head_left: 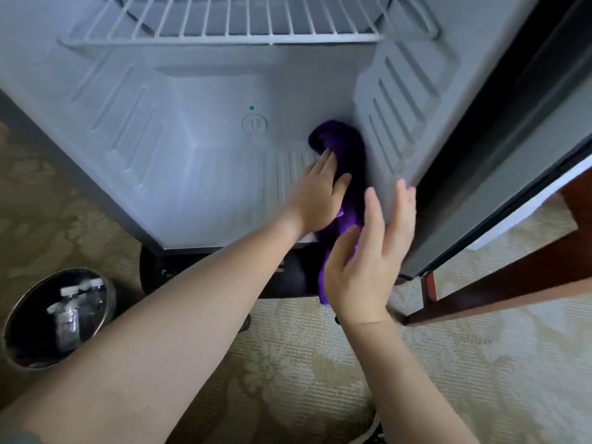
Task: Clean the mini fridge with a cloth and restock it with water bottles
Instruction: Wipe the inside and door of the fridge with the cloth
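Observation:
The mini fridge (208, 174) stands open, its white inside holding nothing but a wire shelf (224, 24) near the top. A purple cloth (347, 149) lies along the fridge floor against the right inner wall and hangs over the front edge. My left hand (315, 197) presses on the cloth with straight fingers. My right hand (368, 248) is held open in front of the fridge's right edge, fingertips by the wall, with the hanging end of the cloth behind its palm. No water bottles are inside the fridge.
A round metal bin (57, 318) sits on the carpet at the lower left with plastic bottles and rubbish in it. The fridge's dark outer side (499, 149) and a wooden furniture frame (512, 283) stand at the right. Patterned carpet covers the floor.

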`<state>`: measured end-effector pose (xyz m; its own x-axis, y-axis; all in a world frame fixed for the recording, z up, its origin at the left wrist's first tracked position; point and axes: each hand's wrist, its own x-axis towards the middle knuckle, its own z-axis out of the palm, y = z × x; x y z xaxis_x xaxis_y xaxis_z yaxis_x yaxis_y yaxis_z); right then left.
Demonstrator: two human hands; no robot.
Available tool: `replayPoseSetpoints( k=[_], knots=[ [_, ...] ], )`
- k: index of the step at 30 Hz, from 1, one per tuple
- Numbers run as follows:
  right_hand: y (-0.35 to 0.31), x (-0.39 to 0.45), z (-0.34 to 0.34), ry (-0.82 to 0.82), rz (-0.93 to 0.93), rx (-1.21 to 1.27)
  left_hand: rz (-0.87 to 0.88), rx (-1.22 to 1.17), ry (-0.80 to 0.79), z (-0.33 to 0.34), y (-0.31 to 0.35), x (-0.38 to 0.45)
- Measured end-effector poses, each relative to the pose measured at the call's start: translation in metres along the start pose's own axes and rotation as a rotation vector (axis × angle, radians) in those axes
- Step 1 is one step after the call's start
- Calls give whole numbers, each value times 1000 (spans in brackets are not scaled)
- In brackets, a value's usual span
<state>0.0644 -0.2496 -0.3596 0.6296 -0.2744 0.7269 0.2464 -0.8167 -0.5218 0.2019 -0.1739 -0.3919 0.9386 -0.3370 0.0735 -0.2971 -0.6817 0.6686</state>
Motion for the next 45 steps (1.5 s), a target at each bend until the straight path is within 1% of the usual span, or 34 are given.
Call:
replayPoseSetpoints(
  k=[1, 3, 6, 8, 10, 12, 13, 15, 17, 18, 19, 20, 22, 23, 28, 30, 31, 35, 38, 42, 45],
  knots=[
    [0, -3, 9, -96, -38, 15, 2, 24, -1, -3, -6, -7],
    [5, 2, 30, -280, -24, 8, -7, 115, 10, -12, -20, -17],
    [18, 19, 60, -430, 47, -89, -48, 423, 48, -31, -42, -41],
    [21, 37, 76, -501, 99, -136, -121, 543, 46, -39, -50, -53],
    [21, 54, 92, -573, 220, -195, -189, 546, 9, -41, -49, -55],
    [20, 69, 108, -614, 369, -283, -208, 523, 3, -41, -45, -55],
    [19, 73, 115, -625, 415, -348, -212, 525, 13, -40, -44, -55],
    [18, 75, 125, -641, 416, -491, -247, 541, 37, -38, -46, -56],
    [19, 77, 130, -649, 354, -558, -283, 569, 41, -37, -49, -56],
    [21, 80, 132, -638, 353, -540, -286, 584, 37, -37, -50, -55],
    [23, 84, 134, -603, 394, -477, -279, 593, 35, -37, -51, -54],
    [24, 90, 136, -534, 476, -372, -270, 597, 34, -37, -52, -54],
    [24, 101, 139, -338, 666, -96, -261, 605, 30, -37, -53, -53],
    [22, 105, 140, -241, 731, 35, -262, 609, 28, -37, -53, -53],
    [3, 115, 151, 161, 882, 480, -287, 615, 21, -37, -51, -53],
    [-5, 118, 156, 270, 945, 665, -293, 602, 35, -36, -51, -53],
    [-9, 117, 158, 298, 947, 718, -292, 594, 45, -36, -50, -54],
    [-14, 121, 166, 360, 757, 749, -298, 572, 36, -37, -49, -56],
    [-15, 130, 171, 336, 675, 759, -310, 558, 17, -39, -47, -56],
    [-16, 119, 175, 152, 536, 642, -305, 570, 15, -39, -44, -55],
    [-5, 116, 180, 69, 414, 538, -292, 598, 20, -39, -44, -56]
  ],
)
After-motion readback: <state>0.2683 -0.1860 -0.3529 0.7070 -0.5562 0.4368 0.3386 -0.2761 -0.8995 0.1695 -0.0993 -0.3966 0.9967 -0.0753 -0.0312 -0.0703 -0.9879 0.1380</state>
